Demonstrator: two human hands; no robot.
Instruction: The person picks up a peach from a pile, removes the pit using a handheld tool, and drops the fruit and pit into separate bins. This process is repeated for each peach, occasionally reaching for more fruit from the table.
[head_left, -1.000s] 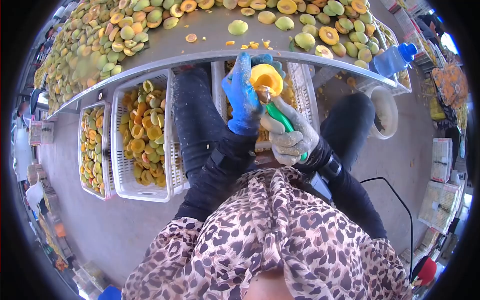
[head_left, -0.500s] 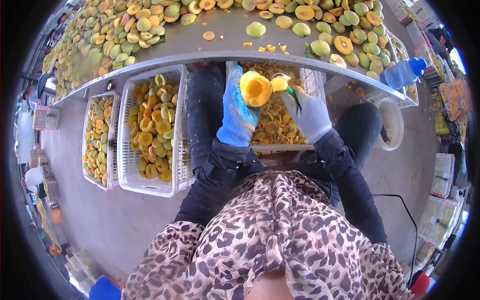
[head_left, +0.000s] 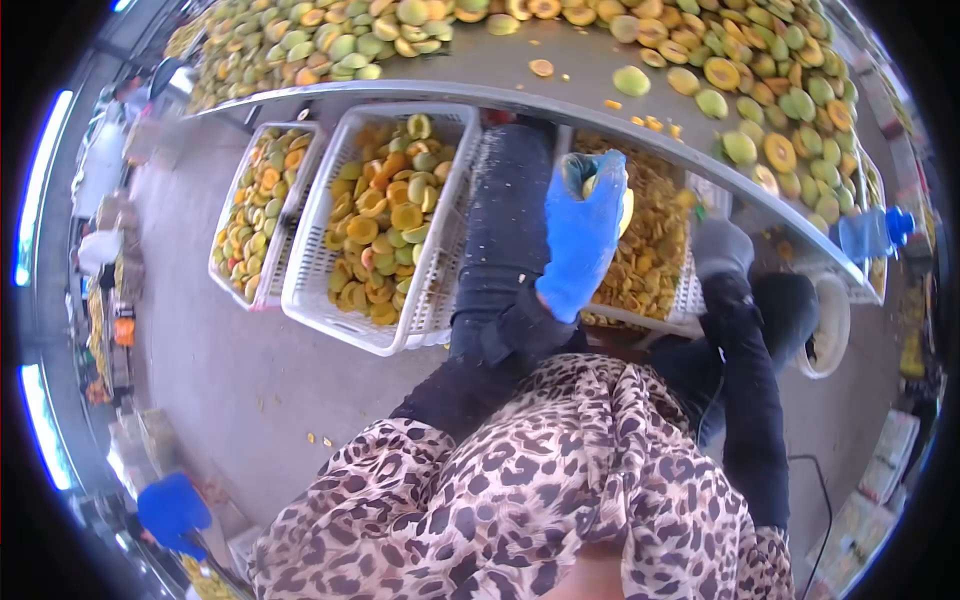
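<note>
Now, your left hand (head_left: 583, 235): blue-gloved fingers closed around a yellow fruit half (head_left: 622, 205), above the white crate (head_left: 690, 290).
Your right hand (head_left: 722, 245): grey glove, grip unclear.

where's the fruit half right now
In the head view it sits in the blue-gloved left hand, the fruit half peeking out just right of centre, over the middle white crate of pitted pieces below the table edge.
</note>
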